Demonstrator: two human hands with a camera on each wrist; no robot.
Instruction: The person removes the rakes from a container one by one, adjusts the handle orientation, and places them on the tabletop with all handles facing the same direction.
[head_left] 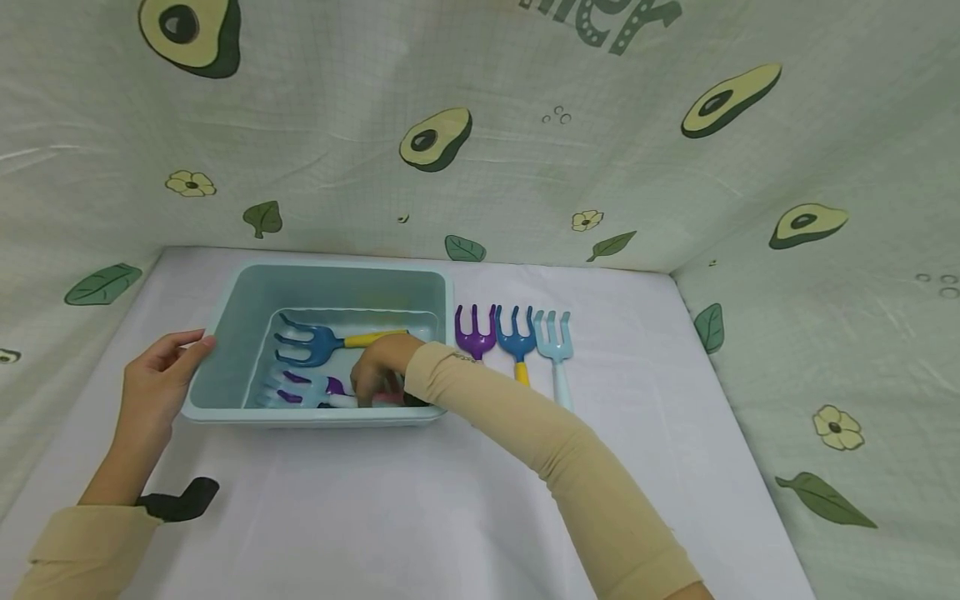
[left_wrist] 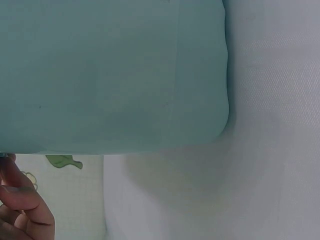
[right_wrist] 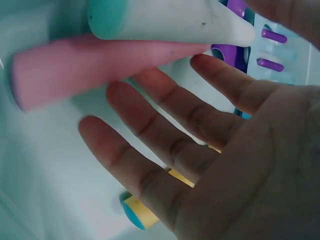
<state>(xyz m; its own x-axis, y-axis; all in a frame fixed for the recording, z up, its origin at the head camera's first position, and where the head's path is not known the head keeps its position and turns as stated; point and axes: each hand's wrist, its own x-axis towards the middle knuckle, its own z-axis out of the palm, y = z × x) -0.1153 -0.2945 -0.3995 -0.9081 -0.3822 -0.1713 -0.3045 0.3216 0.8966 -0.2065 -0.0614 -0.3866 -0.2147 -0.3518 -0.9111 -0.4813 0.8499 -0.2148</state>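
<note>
A light blue-green plastic bin (head_left: pixel 315 418) stands on the white table. My left hand (head_left: pixel 157 379) pinches its left rim between thumb and fingers; in the left wrist view this hand (left_wrist: pixel 25 205) shows at the lower left. Inside the bin is my right hand (head_left: pixel 382 367), its fingers extended beside a pink handle (right_wrist: pixel 85 67) and below a white handle (right_wrist: pixel 170 22). Fingertips seem to touch the pink handle. A blue hand fork (head_left: pixel 318 344) with a yellow handle lies farther back in the bin. Light blue tines (head_left: pixel 306 392) overlap purple ones near the front; the handles' far ends are partly hidden.
Right of the bin, a purple hand fork (head_left: pixel 475 337), a blue hand fork (head_left: pixel 517 337) with yellow handle and a light blue hand fork (head_left: pixel 557 350) lie side by side. The right forearm covers some handles. A patterned cloth (head_left: pixel 525 167) hangs behind the table.
</note>
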